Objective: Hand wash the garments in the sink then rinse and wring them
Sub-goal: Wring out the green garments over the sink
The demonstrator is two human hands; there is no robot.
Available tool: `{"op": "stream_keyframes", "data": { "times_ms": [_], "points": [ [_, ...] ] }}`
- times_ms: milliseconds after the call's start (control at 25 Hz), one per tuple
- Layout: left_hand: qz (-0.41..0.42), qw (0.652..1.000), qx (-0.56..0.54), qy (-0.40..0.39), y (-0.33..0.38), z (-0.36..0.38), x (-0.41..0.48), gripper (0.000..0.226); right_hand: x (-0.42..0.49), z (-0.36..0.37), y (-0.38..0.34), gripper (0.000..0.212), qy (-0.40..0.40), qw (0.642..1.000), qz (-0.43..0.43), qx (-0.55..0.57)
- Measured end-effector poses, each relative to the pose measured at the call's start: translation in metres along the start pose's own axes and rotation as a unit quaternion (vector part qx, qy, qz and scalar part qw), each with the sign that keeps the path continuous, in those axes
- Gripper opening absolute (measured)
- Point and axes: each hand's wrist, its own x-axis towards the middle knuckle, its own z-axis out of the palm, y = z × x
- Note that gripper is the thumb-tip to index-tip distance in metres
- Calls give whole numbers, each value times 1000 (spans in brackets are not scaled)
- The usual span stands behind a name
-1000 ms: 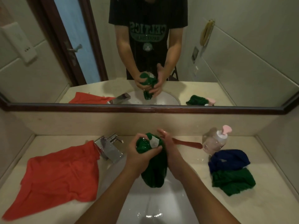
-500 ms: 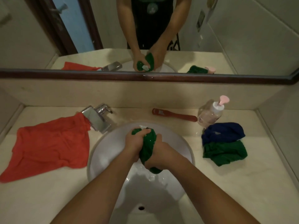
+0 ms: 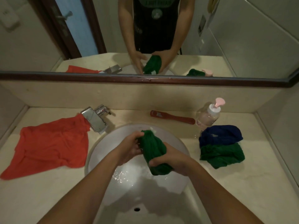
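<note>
A bunched, wet dark green garment [image 3: 152,147] hangs over the white sink [image 3: 103,146], a white label showing at its top. My left hand [image 3: 130,147] grips its upper left side. My right hand [image 3: 170,160] wraps around its lower part, squeezing it. Water lies in the basin below the hands. An orange garment [image 3: 50,145] is spread flat on the counter to the left. To the right a blue garment [image 3: 220,135] lies on another green garment [image 3: 222,155].
A chrome tap [image 3: 95,118] stands at the sink's back left. A red brush [image 3: 173,118] and a clear pump bottle [image 3: 208,114] with a pink top sit behind the sink. A mirror runs along the back wall. Side walls close the beige counter [image 3: 242,183].
The garment came down from chest height to just over the basin. My right hand slid from the top of the bundle to its lower end, and the camera tilted down.
</note>
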Motion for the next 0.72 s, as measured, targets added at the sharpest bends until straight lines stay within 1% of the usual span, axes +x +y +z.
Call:
{"op": "stream_keyframes", "data": {
  "times_ms": [80,120,160,200,240,280,320,360,400,440,480,560,600,640,680,720],
  "points": [
    [66,998,2,10,-7,-12,0,69,-4,-2,4,76,-71,991,-17,114],
    [78,997,-21,13,-14,-11,2,80,-4,0,7,75,-99,984,-9,151],
    [64,996,-55,1,-22,-5,3,89,-2,3,11,75,-120,977,5,175],
    [34,994,-100,-21,-29,-1,6,94,0,6,15,76,-136,973,23,185],
    [5,989,-146,-37,-31,4,7,92,2,7,17,77,-141,973,42,179],
    [-6,982,-183,-55,-30,5,7,87,4,7,18,79,-140,974,61,168],
    [-3,978,-197,-74,-29,3,9,81,7,6,19,80,-134,976,81,151],
    [6,978,-189,-84,-26,0,11,72,7,5,18,82,-129,977,101,134],
    [9,983,-168,-77,-22,-2,11,61,8,3,18,84,-123,978,115,123],
    [7,987,-147,-58,-19,-2,12,53,7,2,15,84,-117,979,119,115],
    [3,991,-131,-38,-16,-1,12,49,5,1,11,84,-112,982,114,103],
    [2,993,-115,-12,-11,-1,14,50,1,0,-3,82,-96,988,107,51],
    [1,994,-106,-4,-7,0,14,48,0,-1,-13,84,-83,990,116,4],
    [2,997,-83,8,-3,3,14,42,3,-2,-23,91,-62,987,135,-65],
    [5,999,-40,31,0,7,15,36,7,-1,-32,102,-38,974,161,-153],
    [6,998,5,69,2,13,16,30,14,2,-40,111,-16,952,183,-246]
  ]
}}
